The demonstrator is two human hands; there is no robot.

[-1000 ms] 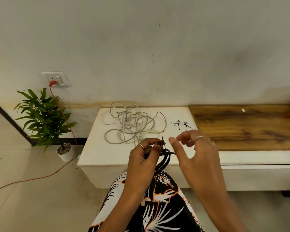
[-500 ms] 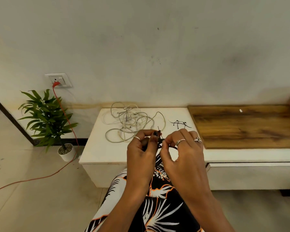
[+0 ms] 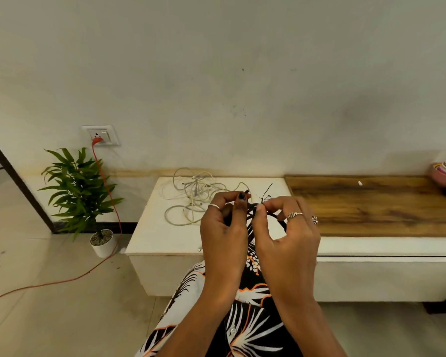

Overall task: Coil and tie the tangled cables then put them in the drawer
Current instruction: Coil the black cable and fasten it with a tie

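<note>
Tabletop (image 3: 165,238): I note a low white surface against the wall, with a wooden section on its right. It serves as the work area for the cables.
White cables (image 3: 191,197): a loose tangle lying on the tabletop, well apart from both hands. I judge it untouched and not yet coiled.
Left hand (image 3: 224,228): raised above the lap in front of the tabletop. Its fingers are curled round the black cable, thumb on top, which I take to be holding the loops together.
Right hand (image 3: 286,233): close beside the left. Thumb and forefinger pinch a thin black tie at the bundle, probably to twist it closed.
Black cable (image 3: 251,212): coiled and held between the two hands, in the air, not on the tabletop.
Spare ties (image 3: 267,193): thin black strands on the tabletop just behind the hands, within reach.
Not determined: the hands cover most of the coil, so I cannot confirm the tie is fastened. I cannot make out a drawer; a stack of bowls is cut off at the right edge.
</note>
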